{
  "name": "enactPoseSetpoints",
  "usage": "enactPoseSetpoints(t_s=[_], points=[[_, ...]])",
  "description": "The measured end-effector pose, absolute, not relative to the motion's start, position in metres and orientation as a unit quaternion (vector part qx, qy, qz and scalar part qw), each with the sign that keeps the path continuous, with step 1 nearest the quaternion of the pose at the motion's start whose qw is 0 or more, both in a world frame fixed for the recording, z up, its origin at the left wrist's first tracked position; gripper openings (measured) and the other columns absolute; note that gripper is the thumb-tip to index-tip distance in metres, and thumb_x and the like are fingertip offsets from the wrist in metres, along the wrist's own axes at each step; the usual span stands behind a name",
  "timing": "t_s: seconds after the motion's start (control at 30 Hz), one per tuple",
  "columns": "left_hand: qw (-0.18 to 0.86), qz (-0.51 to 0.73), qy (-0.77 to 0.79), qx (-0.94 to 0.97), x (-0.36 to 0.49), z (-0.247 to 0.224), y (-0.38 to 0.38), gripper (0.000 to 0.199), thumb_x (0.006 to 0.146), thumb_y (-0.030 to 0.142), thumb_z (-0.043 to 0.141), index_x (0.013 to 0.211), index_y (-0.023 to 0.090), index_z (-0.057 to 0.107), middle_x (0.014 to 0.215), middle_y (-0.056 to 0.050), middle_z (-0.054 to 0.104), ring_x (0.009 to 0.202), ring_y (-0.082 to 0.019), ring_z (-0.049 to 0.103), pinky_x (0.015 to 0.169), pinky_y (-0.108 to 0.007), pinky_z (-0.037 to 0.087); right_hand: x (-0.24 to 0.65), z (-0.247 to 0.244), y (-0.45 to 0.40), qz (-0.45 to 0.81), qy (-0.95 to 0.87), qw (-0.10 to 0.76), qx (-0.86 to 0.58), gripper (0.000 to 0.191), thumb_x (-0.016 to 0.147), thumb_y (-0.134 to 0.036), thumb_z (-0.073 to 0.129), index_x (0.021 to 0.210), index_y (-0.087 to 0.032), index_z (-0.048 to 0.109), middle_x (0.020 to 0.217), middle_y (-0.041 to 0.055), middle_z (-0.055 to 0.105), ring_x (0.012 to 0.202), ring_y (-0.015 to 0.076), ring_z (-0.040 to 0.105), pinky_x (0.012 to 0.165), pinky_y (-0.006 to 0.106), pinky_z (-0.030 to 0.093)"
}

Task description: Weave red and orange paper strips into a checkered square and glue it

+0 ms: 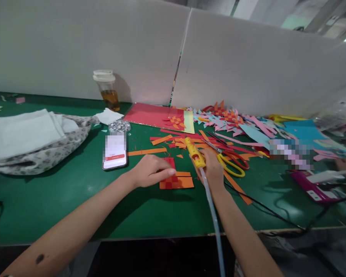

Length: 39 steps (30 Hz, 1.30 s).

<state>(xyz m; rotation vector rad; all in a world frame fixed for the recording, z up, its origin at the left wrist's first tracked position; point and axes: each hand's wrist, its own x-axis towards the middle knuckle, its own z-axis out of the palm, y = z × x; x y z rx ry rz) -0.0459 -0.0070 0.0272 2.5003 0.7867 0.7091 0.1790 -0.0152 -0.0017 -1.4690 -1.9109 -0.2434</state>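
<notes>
My right hand [213, 168] is wrapped round a yellow hot glue gun [195, 153], a long clear glue stick [212, 207] trailing from its back end toward me. To the left, my left hand [152, 170] has curled fingers and its thumb laid over a woven paper piece [185, 182] of red and orange strips, which lies on the table. Part of the weave is hidden under that hand. Red and orange paper strips [187, 142] lie scattered just beyond both hands. Scissors with yellow handles [233, 166] and another pair with red handles [239, 158] rest right of the glue gun.
On the green table [127, 215] lie a phone [115, 151], a patterned cloth bag [75, 148] and a red sheet [150, 115]. A lidded drink cup [108, 92] stands by the partition. Coloured paper scraps [227, 121] pile up behind; a magenta power strip [314, 187] with cables sits right.
</notes>
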Motion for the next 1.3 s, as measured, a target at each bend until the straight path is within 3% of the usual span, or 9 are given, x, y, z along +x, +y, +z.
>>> enactPoseSetpoints(t_s=[0.13,0.23,0.43,0.8,1.3], points=[[0.333,0.276,0.362,0.826,-0.021,0.034,-0.03,0.051,0.089,0.049,0.033,0.074,0.018,0.07,0.046,0.002,0.049,0.047,-0.008,0.042,0.046,-0.022,0.026,0.174,-0.001,-0.017,-0.146,-0.725,0.394,-0.546,0.027,0.083,-0.027,0.041,0.107,-0.015,0.046,0.099,0.0152,0.053,0.092,0.0255,0.053,0.072,0.035,0.045],[0.383,0.237,0.387,0.805,-0.004,0.03,-0.042,0.046,0.082,0.056,0.041,0.073,0.019,0.067,0.051,0.003,0.053,0.046,-0.008,0.043,0.044,-0.02,0.026,0.169,-0.001,-0.018,-0.147,-0.724,0.385,-0.553,0.032,0.083,-0.027,0.042,0.111,-0.014,0.044,0.101,0.0153,0.05,0.093,0.0256,0.052,0.073,0.036,0.046],[0.371,0.228,0.433,0.79,0.005,0.018,-0.045,0.035,0.076,0.052,0.053,0.07,0.021,0.066,0.054,0.003,0.055,0.048,-0.009,0.044,0.045,-0.021,0.025,0.168,-0.003,-0.017,-0.179,-0.736,0.348,-0.552,0.032,0.079,-0.022,0.043,0.109,-0.014,0.045,0.102,0.015,0.048,0.094,0.0272,0.05,0.074,0.038,0.045],[0.459,0.254,0.403,0.749,0.0,0.015,-0.042,0.03,0.079,0.042,0.05,0.067,0.018,0.063,0.052,0.004,0.047,0.048,-0.008,0.038,0.045,-0.02,0.026,0.17,-0.002,-0.018,-0.212,-0.73,0.318,-0.566,0.033,0.08,-0.024,0.04,0.112,-0.014,0.044,0.104,0.0148,0.048,0.094,0.0275,0.051,0.075,0.036,0.044],[0.509,0.287,0.386,0.714,0.0,0.018,-0.043,0.028,0.082,0.037,0.047,0.063,0.017,0.051,0.054,0.004,0.049,0.051,-0.009,0.045,0.049,-0.021,0.032,0.17,-0.001,-0.018,-0.222,-0.721,0.284,-0.591,0.035,0.078,-0.024,0.041,0.111,-0.013,0.045,0.104,0.0146,0.05,0.09,0.0269,0.052,0.07,0.033,0.042]])
